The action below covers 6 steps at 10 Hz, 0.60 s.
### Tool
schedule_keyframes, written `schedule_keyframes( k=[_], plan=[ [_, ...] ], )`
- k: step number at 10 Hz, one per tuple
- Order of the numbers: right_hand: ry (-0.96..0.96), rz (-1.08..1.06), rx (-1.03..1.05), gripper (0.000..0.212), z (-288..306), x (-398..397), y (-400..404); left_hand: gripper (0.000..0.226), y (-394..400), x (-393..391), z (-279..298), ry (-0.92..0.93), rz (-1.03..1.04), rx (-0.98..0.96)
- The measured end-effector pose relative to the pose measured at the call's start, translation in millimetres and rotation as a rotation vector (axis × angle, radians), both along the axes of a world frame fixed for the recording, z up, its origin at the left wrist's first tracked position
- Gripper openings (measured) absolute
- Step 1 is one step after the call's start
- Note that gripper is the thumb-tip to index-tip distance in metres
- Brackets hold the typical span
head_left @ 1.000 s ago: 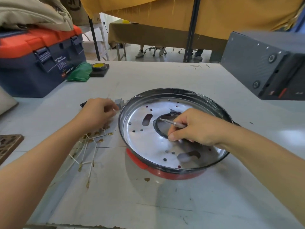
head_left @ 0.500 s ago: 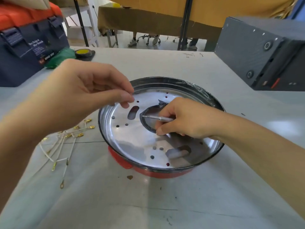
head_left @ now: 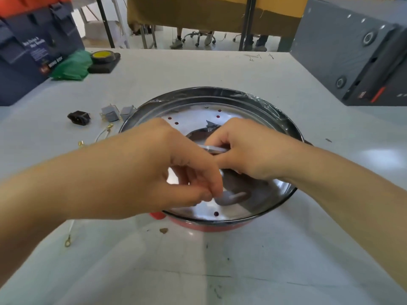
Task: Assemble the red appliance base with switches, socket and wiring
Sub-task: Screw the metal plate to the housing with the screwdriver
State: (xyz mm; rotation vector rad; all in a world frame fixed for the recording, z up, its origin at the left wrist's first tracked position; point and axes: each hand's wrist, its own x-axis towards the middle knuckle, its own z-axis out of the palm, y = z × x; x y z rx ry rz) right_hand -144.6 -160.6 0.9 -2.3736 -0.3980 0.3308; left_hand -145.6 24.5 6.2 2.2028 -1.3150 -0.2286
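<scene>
Now the left hand (head_left: 176, 172) has dropped into the red base (head_left: 220, 225), fingertips pinched.

Both forearms reach in from the near corners; left hand (head_left: 176, 170) pinches fingertips together, right hand (head_left: 248, 150) grips a thin tool

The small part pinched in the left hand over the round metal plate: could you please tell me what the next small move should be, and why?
Probably lower the left hand, whose fingers pinch something too small to identify, onto a hole in the shiny round metal plate of the red appliance base. The right hand already holds a slim silver tool beside it.
</scene>
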Motion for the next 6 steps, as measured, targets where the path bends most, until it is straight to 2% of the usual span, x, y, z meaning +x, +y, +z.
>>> schedule_keyframes(
  k=[1,3,6],
  plan=[
    [0.004,0.037,-0.004,0.054,0.8,0.5,0.6,0.019,-8.5,1.1,-4.8,0.013,-0.013,0.040],
    [-0.009,0.024,-0.015,0.050,0.4,1.5,-1.5,0.011,-7.7,8.2,-11.1,0.172,-0.041,0.079],
    [-0.019,0.048,-0.040,0.047,0.4,2.0,-4.1,0.014,-15.9,4.3,-4.9,0.213,-0.026,0.171]
  ],
)
